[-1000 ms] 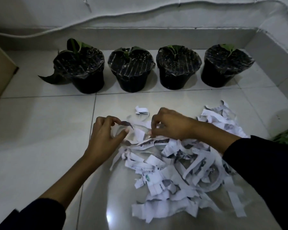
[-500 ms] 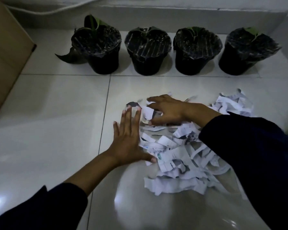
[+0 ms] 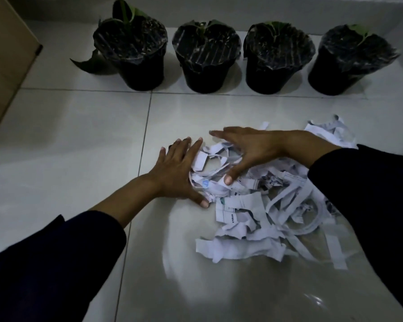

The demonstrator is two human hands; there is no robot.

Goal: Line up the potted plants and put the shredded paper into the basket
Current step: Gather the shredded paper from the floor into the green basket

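Your four pots (image 3: 207, 59) already sit lined up beyond your hands. Your left hand (image 3: 179, 173) and right hand (image 3: 244, 149) lie flat and spread on the paper scraps (image 3: 254, 217), gripping nothing, so all of that's still left, and no basket's in view.

The box (image 3: 7, 54) at far left ran off the frame's edge. The right sleeve (image 3: 368, 205) covered the paper's (image 3: 242, 219) right side. Print on the strips was unreadable.
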